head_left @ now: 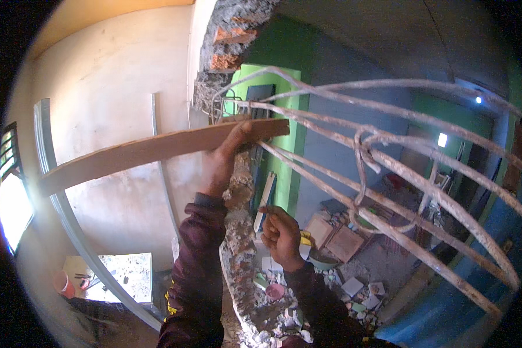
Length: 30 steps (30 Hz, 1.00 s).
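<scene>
While left hand [227, 159] grips brown board [139, 153] near exposed rebar [409, 176], right hand [282, 235] half-curls, contents unclear; masonry [238, 232] appears already broken open, board seemingly unfastened, rebar bare.

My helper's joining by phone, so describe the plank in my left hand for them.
Find the broken wall down the middle. Near its upper part, the left hand holds the plank, stretching leftward. It's flat and brown, unlike the grey strip behind it or the round bars rightward.
</scene>
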Motion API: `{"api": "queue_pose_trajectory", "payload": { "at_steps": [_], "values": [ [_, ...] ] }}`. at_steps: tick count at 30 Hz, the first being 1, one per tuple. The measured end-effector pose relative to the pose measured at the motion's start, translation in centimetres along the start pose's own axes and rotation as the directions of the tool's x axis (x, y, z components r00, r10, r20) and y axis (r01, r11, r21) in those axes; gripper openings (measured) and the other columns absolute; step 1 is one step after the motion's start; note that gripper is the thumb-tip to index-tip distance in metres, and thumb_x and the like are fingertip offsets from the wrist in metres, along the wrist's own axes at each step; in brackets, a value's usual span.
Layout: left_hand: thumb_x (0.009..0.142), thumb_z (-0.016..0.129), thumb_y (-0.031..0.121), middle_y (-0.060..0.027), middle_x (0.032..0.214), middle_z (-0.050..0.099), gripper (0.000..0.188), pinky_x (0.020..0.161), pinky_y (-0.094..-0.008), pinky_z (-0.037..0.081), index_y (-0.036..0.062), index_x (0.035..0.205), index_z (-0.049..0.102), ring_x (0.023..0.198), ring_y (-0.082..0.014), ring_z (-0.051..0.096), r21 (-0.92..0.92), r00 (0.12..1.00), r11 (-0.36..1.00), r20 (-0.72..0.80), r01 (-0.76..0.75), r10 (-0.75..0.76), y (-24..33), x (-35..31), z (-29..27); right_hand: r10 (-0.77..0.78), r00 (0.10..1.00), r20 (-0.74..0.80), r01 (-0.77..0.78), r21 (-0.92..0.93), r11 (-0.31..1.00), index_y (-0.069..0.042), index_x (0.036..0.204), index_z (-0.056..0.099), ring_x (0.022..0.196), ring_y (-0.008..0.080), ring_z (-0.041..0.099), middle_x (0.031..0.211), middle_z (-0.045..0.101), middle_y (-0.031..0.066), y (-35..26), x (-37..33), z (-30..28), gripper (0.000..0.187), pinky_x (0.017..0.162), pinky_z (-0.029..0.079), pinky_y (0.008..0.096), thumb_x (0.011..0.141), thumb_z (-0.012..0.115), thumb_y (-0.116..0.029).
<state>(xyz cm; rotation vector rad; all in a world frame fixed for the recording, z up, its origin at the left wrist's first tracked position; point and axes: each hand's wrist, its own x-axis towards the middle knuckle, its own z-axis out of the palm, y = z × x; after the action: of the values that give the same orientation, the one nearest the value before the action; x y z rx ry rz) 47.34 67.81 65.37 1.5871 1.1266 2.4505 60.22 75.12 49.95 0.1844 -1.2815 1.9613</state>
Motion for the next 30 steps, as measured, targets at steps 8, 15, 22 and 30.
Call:
{"api": "queue_pose_trajectory", "payload": {
  "at_steps": [8, 15, 22, 30],
  "values": [
    [0.101, 0.052, 0.022, -0.0146, 0.128, 0.062, 0.036, 0.095, -0.0368, 0.054, 0.0048, 0.131, 0.06, 0.113, -0.0231, 0.064, 0.03, 0.996, 0.999, 0.081, -0.045, 0.043, -0.9, 0.2, -0.9, -0.081, 0.992, 0.1, 0.096, -0.158, 0.983, -0.001, 0.14, 0.048, 0.045, 0.0041, 0.028, 0.059, 0.032, -0.0063, -0.4, -0.1, -0.1, 0.046, 0.041, 0.026, 0.0229, 0.102, 0.051, -0.026],
    [0.086, 0.075, 0.031, -0.0095, 0.108, 0.069, 0.042, 0.085, -0.032, 0.055, 0.0006, 0.113, 0.069, 0.098, -0.0175, 0.066, -0.095, 0.996, 0.993, 0.046, -0.074, 0.079, -0.6, 0.1, -0.5, -0.098, 0.994, -0.05, 0.095, -0.058, 0.994, -0.004, 0.114, 0.062, 0.046, 0.0031, 0.026, 0.061, 0.036, -0.007, -1.8, 0.8, -0.3, 0.025, 0.04, 0.023, 0.0216, 0.099, 0.054, -0.024],
    [0.094, 0.064, 0.028, -0.0093, 0.121, 0.065, 0.039, 0.087, -0.0334, 0.057, 0.003, 0.125, 0.064, 0.104, -0.02, 0.066, -0.031, 0.992, 0.997, 0.099, -0.07, 0.073, -0.2, 0.2, -0.7, -0.286, 0.957, -0.049, 0.25, -0.364, 0.897, 0.001, 0.128, 0.058, 0.048, 0.0021, 0.021, 0.06, 0.029, -0.0082, -3.9, 1.1, 1.1, 0.039, 0.041, 0.02, 0.0204, 0.102, 0.05, -0.027],
    [0.096, 0.061, 0.028, -0.0094, 0.124, 0.064, 0.039, 0.089, -0.0365, 0.057, 0.0025, 0.126, 0.063, 0.109, -0.0214, 0.065, -0.024, 0.991, 0.997, 0.107, -0.076, 0.078, -0.3, 0.0, -0.5, -0.134, 0.991, -0.03, 0.134, 0.02, 0.991, 0.002, 0.129, 0.055, 0.051, 0.0027, 0.029, 0.065, 0.034, -0.0076, -3.0, 2.0, 1.9, 0.048, 0.041, 0.022, 0.0204, 0.098, 0.058, -0.034]
  ]
}}
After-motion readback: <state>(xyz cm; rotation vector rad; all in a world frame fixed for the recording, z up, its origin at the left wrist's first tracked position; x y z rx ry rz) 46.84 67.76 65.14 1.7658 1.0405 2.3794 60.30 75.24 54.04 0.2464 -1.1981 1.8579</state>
